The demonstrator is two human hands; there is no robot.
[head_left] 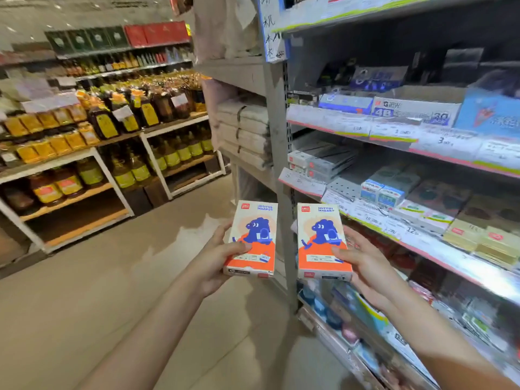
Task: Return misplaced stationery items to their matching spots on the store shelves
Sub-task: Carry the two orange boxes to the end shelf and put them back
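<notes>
Holding two matching boxes upright in front of the shelves (422, 243), the person has the left box (251, 239) in the left hand (216, 260) and the right box (322, 242) in the right hand (365, 266), fingers clamped around each lower end. No matching stock shows clearly on the shelves, blurred as they are, so the boxes could be put in the wrong spot.
</notes>
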